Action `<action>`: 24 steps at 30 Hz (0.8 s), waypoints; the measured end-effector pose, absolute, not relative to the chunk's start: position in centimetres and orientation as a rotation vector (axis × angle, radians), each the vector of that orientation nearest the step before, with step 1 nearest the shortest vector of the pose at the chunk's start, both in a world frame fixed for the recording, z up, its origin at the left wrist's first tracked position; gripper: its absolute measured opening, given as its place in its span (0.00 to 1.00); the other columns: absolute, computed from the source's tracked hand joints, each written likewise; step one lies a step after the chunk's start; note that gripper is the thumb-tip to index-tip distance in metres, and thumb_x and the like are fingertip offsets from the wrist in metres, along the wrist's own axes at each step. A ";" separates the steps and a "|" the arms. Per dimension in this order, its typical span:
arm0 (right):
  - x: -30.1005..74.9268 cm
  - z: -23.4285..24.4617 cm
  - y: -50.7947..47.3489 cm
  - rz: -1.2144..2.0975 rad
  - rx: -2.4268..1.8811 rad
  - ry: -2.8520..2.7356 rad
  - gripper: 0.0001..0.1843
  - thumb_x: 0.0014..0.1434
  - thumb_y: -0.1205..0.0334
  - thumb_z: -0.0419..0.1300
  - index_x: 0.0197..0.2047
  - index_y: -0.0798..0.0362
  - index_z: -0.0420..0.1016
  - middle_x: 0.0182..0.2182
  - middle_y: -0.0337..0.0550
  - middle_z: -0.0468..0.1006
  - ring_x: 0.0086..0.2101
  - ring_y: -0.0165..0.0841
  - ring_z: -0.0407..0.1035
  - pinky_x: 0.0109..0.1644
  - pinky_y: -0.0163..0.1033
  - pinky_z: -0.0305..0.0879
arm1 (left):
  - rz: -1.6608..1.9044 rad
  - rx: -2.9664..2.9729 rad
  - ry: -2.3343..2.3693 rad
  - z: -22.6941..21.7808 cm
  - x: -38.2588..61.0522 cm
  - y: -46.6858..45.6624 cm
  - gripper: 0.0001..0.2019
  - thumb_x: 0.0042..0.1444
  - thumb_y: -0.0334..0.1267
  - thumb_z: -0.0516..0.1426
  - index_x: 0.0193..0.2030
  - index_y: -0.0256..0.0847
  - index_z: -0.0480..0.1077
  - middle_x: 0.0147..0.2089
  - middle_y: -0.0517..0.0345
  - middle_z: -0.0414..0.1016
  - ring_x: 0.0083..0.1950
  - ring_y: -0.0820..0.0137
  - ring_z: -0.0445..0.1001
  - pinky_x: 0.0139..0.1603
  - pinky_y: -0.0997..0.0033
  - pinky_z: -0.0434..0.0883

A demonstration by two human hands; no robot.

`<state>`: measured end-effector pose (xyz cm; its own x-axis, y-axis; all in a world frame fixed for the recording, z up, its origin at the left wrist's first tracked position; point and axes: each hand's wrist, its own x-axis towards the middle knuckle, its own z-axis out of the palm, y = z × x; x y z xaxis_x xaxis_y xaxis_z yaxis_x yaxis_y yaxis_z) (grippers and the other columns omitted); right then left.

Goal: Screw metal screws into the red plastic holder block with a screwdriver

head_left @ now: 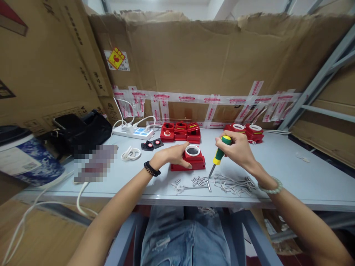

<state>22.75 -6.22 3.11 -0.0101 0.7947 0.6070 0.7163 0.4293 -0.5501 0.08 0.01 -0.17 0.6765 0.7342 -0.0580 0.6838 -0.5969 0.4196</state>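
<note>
A red housing (195,163) with a white ring (192,150) on top rests on the table in front of me. My left hand (178,155) grips it from its left side, thumb on the near face and fingers behind. In my right hand (235,146) is a screwdriver (220,155) with a green and yellow handle, its tip pointing down near the small metal parts. Several short metal pins (199,181) and a T-shaped metal rod (209,186) lie under the tip. To their right is a pile of metal rods with white cords (234,183).
Red housings (181,132) stand at the back, with more ringed ones (253,133) at the back right. Black square pieces (152,144), a white cable coil (131,153) and a power strip (133,131) are on the left. A cardboard wall (194,62) closes the far side.
</note>
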 end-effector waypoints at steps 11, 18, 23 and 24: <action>22.3 7.5 -6.6 0.024 -1.219 -1.625 0.10 0.51 0.57 0.60 0.22 0.52 0.68 0.17 0.37 0.66 0.18 0.28 0.60 0.21 0.35 0.56 | 0.157 2.489 1.080 -0.2 0.0 0.1 0.36 0.40 0.53 0.64 0.54 0.39 0.58 0.52 0.46 0.73 0.48 0.55 0.73 0.44 0.65 0.67; 21.5 8.3 -5.7 -0.211 -1.207 -1.745 0.11 0.51 0.59 0.59 0.21 0.52 0.67 0.17 0.36 0.64 0.20 0.27 0.55 0.24 0.36 0.53 | 0.131 2.486 1.117 -0.1 0.0 0.0 0.38 0.40 0.54 0.64 0.56 0.39 0.57 0.55 0.44 0.71 0.50 0.54 0.72 0.46 0.65 0.67; 20.3 8.2 -5.7 -0.272 -1.213 -1.818 0.12 0.50 0.60 0.58 0.20 0.53 0.63 0.16 0.34 0.62 0.20 0.25 0.52 0.26 0.35 0.51 | 0.133 2.487 1.117 0.0 0.1 0.0 0.37 0.41 0.53 0.64 0.55 0.39 0.57 0.54 0.45 0.71 0.50 0.55 0.72 0.45 0.66 0.67; 20.1 8.2 -5.6 -0.277 -1.208 -1.830 0.12 0.50 0.60 0.58 0.20 0.53 0.63 0.16 0.34 0.62 0.20 0.25 0.52 0.26 0.35 0.51 | 0.139 2.485 1.111 0.0 0.1 0.0 0.37 0.40 0.53 0.64 0.55 0.40 0.57 0.54 0.45 0.71 0.50 0.55 0.72 0.44 0.66 0.67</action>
<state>20.07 -5.63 8.23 -0.1198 0.6221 0.7737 0.8232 0.4979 -0.2728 0.06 -0.04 -0.02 0.6770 0.7321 -0.0757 0.6910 -0.5967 0.4081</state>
